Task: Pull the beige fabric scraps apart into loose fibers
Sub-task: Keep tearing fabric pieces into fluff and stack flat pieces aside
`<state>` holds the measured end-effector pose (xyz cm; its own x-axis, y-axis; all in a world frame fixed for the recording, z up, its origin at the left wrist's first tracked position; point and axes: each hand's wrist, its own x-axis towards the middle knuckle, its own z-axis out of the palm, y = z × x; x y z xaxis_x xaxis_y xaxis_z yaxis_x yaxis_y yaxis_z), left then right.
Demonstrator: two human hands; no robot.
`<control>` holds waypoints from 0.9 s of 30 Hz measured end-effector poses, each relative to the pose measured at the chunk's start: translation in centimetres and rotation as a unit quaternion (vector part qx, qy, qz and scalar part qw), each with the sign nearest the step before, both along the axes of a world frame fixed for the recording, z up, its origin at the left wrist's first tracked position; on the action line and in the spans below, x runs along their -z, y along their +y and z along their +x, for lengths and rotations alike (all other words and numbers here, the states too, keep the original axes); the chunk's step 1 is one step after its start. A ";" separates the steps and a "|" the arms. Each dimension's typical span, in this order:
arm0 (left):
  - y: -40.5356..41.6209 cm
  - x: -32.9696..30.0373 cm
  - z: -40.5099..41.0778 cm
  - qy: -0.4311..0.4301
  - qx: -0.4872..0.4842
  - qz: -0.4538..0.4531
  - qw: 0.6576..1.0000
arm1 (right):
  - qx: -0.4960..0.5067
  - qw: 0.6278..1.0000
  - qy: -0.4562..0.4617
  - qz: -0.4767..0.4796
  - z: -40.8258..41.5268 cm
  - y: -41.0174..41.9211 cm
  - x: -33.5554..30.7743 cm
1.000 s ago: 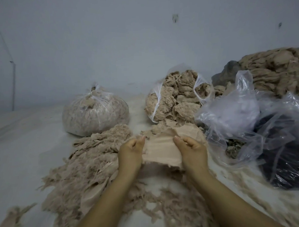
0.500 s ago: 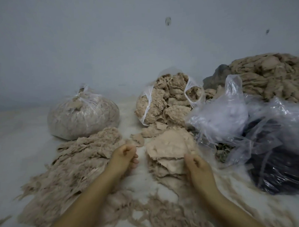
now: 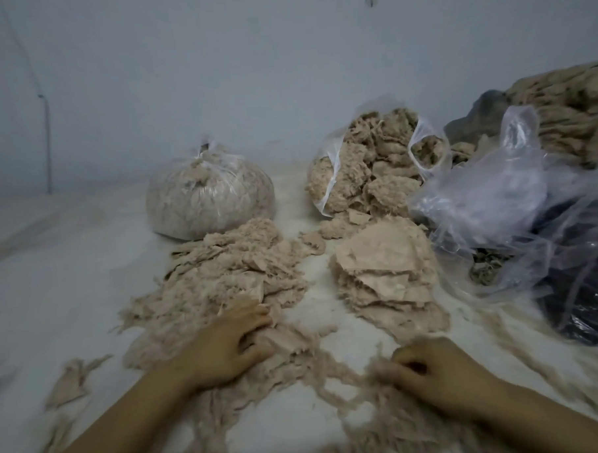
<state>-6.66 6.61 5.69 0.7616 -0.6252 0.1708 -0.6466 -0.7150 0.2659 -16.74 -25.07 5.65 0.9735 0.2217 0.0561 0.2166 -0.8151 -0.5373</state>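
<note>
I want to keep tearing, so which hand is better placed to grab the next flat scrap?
Probably the left hand: its fingers already rest on a flat scrap, while the right hand sits curled in loose fibers.

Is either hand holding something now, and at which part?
The left hand rests on a fabric scrap near its edge. The right hand curls round loose fibers; which part cannot be told.
</note>
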 end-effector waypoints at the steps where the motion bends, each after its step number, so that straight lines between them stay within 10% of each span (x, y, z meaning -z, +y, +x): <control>1: -0.3 0.8 -0.1 0.003 0.003 0.019 1.000 | 0.020 0.999 -0.032 -0.037 0.8 0.1 -0.6; 14: -3.2 2.5 0.9 0.047 0.006 -0.056 0.997 | 0.189 0.977 -0.096 0.017 11.4 0.4 0.0; 23: -5.7 0.1 1.9 0.052 -0.033 -0.315 0.947 | -0.047 0.996 -0.068 0.033 5.0 5.4 2.9; 27: -6.9 -0.4 1.5 0.042 -0.027 -0.346 0.937 | 0.051 0.974 0.007 0.222 4.5 4.9 1.2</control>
<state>-5.13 -0.27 6.08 0.8178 -0.3468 0.4593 -0.5706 -0.3848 0.7255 -12.21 -20.16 4.42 0.9906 0.0810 0.1106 0.1366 -0.5190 -0.8438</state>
